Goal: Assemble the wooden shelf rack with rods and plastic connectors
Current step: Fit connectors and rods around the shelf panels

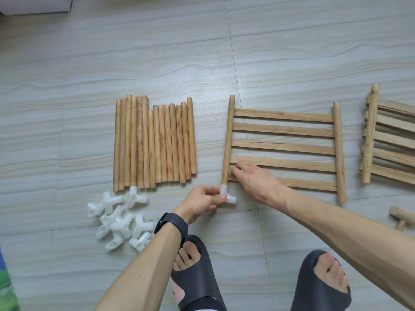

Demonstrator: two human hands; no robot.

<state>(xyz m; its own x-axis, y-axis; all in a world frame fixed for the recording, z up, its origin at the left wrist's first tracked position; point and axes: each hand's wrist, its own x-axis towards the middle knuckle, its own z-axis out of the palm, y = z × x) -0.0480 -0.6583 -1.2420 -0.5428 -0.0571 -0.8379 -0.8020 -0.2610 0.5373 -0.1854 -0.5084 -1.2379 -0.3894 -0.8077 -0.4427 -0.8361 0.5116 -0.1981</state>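
Observation:
A slatted wooden shelf panel (284, 147) lies flat on the floor. A white plastic connector (227, 194) sits on the near end of its left rail. My left hand (202, 202) pinches that connector from the left. My right hand (253, 178) rests on the panel beside the same rail, its fingers curled against the lower slats. Several loose wooden rods (155, 142) lie side by side to the left. A heap of white connectors (121, 221) lies below them.
A stack of more slatted panels (386, 140) lies at the right edge. A small wooden piece (402, 217) sits below it. My two feet in dark slippers (318, 283) stand at the bottom. A white furniture edge (36, 5) is at top left.

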